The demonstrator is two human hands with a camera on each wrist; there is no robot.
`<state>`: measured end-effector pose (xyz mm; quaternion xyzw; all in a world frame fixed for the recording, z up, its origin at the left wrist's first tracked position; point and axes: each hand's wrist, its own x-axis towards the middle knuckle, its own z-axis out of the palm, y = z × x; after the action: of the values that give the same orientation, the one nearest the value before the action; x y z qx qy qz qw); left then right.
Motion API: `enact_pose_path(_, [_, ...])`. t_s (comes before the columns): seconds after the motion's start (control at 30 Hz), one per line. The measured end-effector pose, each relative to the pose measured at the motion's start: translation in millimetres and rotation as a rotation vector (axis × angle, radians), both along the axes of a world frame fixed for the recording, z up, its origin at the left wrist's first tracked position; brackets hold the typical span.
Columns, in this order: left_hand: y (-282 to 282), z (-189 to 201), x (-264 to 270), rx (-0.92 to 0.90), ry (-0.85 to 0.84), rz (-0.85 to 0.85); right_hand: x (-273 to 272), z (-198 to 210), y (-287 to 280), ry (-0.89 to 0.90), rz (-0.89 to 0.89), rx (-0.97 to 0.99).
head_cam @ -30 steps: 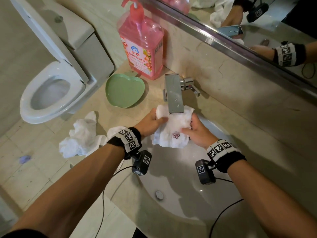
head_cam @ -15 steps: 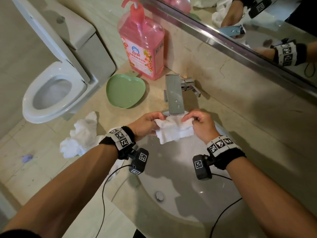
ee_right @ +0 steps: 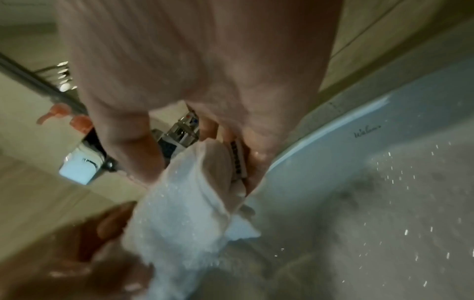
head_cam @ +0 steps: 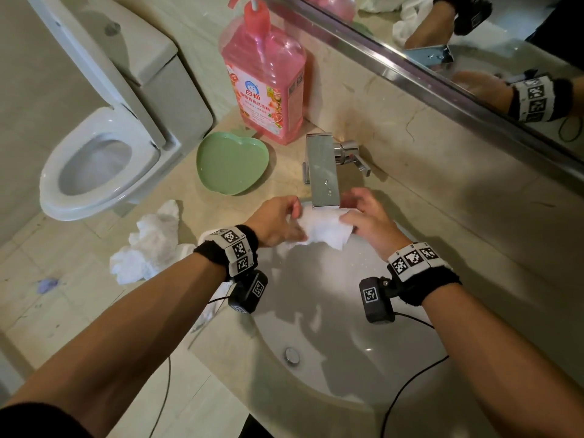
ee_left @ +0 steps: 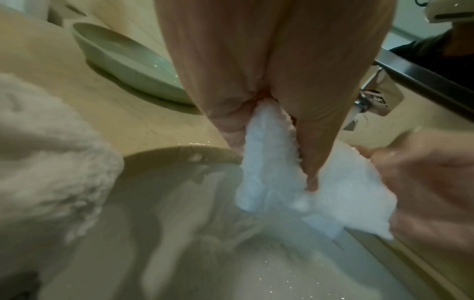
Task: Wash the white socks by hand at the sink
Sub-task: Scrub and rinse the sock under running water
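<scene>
A wet white sock [head_cam: 322, 227] [ee_left: 271, 168] [ee_right: 184, 213] hangs bunched between both hands, just under the chrome faucet spout [head_cam: 324, 172] and above the back of the white sink basin [head_cam: 363, 343]. My left hand [head_cam: 278, 221] [ee_left: 269, 113] pinches its left end between thumb and fingers. My right hand [head_cam: 363, 216] [ee_right: 205, 154] grips the right end, fingers curled over the cloth. More white socks [head_cam: 148, 245] lie crumpled on the counter to the left of the basin.
A pink pump bottle of detergent [head_cam: 265, 86] and a green heart-shaped dish [head_cam: 232, 167] stand on the counter behind the left hand. A toilet [head_cam: 101, 159] is at far left. The mirror edge [head_cam: 442, 86] runs along the back wall. The drain plug [head_cam: 292, 355] sits low in the basin.
The sock was spread flat with a pink print showing; both hands have since bunched it and raised it closer to the spout, then twisted it slightly.
</scene>
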<state>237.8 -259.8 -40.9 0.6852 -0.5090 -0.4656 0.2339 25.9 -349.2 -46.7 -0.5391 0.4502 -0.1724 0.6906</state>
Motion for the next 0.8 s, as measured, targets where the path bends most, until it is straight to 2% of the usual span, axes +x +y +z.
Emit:
enact_pose_path(0.1, [1, 2, -4, -0.049, 0.026, -0.015, 2, -3, -2, 0.269, 0.326, -0.231])
enact_pose_path(0.17, [0, 4, -7, -0.034, -0.024, -0.042, 8, -2, 2, 0.425, 0.418, -0.446])
enact_pose_path(0.27, [-5, 5, -7, 0.131, -0.033, -0.059, 10, -2, 9, 0.464, 0.321, -0.678])
enact_pose_path(0.37, [-14, 2, -14, 0.351, -0.001, -0.186, 11, 2, 17, 0.449, 0.234, -0.789])
enact_pose_path(0.4, [-17, 1, -18, 0.37, -0.053, -0.243, 11, 2, 18, 0.453, 0.207, -0.825])
enact_pose_path(0.47, [-21, 1, -26, 0.287, -0.208, -0.324, 8, 1, 17, 0.447, 0.191, -0.874])
enact_pose_path(0.53, [-21, 1, -29, 0.142, -0.248, -0.276, 3, -1, 11, 0.414, 0.232, -0.742])
enact_pose_path(0.63, [-22, -2, -32, -0.012, -0.364, -0.3, -3, -4, 3, 0.355, 0.318, -0.292])
enact_pose_path(0.73, [-22, -3, -34, -0.092, -0.396, -0.32, 2, -6, 0, 0.237, 0.251, 0.052])
enact_pose_path(0.8, [-23, -3, -33, -0.109, -0.404, -0.304, 8, -7, 0, 0.264, 0.263, 0.066])
